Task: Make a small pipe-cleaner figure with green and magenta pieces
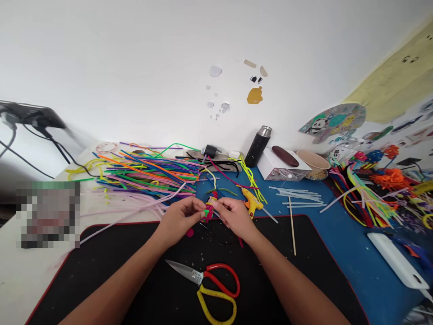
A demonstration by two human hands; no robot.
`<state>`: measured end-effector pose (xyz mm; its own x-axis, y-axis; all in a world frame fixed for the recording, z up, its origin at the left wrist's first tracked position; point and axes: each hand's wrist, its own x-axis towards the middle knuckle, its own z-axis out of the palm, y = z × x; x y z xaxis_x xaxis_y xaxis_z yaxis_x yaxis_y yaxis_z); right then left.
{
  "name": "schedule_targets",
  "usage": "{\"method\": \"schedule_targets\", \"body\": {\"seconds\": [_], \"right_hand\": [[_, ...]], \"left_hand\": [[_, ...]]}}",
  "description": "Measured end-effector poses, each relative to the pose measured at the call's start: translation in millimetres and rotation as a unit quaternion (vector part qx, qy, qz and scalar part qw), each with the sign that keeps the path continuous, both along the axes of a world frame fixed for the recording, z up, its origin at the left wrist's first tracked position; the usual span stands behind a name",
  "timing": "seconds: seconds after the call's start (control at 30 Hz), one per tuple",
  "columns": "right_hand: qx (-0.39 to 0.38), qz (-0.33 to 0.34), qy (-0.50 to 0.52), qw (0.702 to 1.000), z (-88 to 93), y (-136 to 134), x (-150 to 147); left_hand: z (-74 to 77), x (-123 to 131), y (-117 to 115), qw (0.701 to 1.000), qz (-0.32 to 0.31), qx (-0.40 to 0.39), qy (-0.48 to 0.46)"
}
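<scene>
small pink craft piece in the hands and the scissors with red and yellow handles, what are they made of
Small pink craft piece: perhaps fuzzy pipe cleaner, but too small to be sure.

Scissors with red and yellow handles: shiny grey blades, so probably steel; smooth, bright grips, likely plastic.

Two bare forearms rise from the bottom edge, the left forearm [122,275] from lower left, the right forearm [287,275] from lower right, slanting inward. The left hand [179,221] and right hand [236,218] nearly meet at mid-frame, fingers curled, thumbs pressing toward the index fingers.
</scene>
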<state>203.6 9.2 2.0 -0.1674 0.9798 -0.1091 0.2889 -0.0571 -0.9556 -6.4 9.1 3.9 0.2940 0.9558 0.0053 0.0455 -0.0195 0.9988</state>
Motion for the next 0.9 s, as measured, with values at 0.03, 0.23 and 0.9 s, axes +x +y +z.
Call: {"method": "schedule_targets", "body": {"seconds": [0.03, 0.23, 0.9], "right_hand": [[0.001, 0.0, -0.004, 1.0, -0.3, 0.0, -0.3], [0.004, 0.0, -0.006, 1.0, 2.0, -2.4, -1.5], [-0.07, 0.002, 0.083, 0.994, -1.2, -6.6, -11.0]], "left_hand": [[-0.1, 0.4, -0.3, 1.0, -0.005, 0.001, 0.006], [-4.6, 0.1, 1.4, 1.0, 0.003, -0.003, 0.006], [1.0, 1.4, -2.5, 0.998, -0.024, -0.018, -0.056]]}}
